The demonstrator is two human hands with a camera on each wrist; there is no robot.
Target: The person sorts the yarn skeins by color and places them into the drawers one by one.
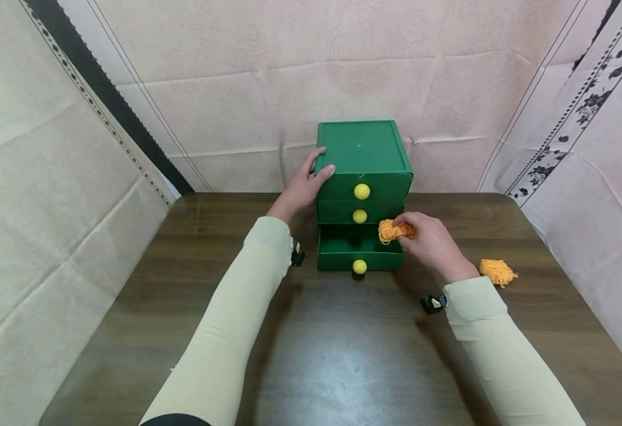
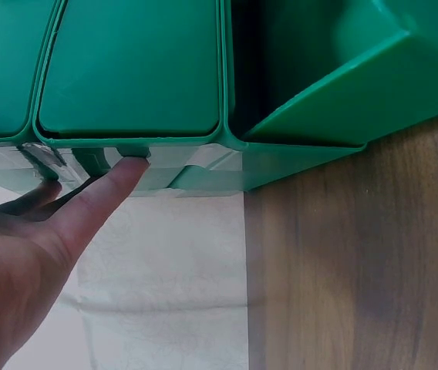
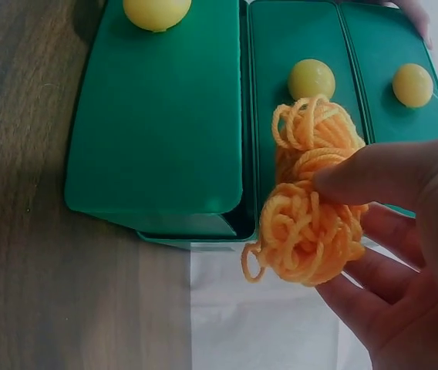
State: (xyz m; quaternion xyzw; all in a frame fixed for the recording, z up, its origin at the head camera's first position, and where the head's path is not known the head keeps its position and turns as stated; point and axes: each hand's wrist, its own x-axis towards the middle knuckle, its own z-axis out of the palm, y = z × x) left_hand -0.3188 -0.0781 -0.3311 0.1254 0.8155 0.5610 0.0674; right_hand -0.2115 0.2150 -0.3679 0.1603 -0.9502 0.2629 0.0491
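Observation:
A small green drawer cabinet (image 1: 362, 145) with round yellow knobs stands at the back of the table. Its bottom drawer (image 1: 337, 261) is pulled out; the two drawers above are closed. My left hand (image 1: 304, 187) touches the cabinet's left side, and the left wrist view shows its extended fingers (image 2: 103, 196) against taped strips there. Between thumb and fingers, my right hand (image 1: 429, 239) pinches a bundle of orange yarn (image 3: 311, 223) at the right side of the pulled-out drawer. In the right wrist view the yarn's looped strands overlap the middle drawer's front.
A second orange yarn bundle (image 1: 496, 272) lies on the dark wooden table (image 1: 343, 355), right of my right wrist. Pale patterned cloth (image 1: 268, 77) hangs behind the table and along both sides. The bottom drawer's knob (image 1: 360, 267) sticks out toward me.

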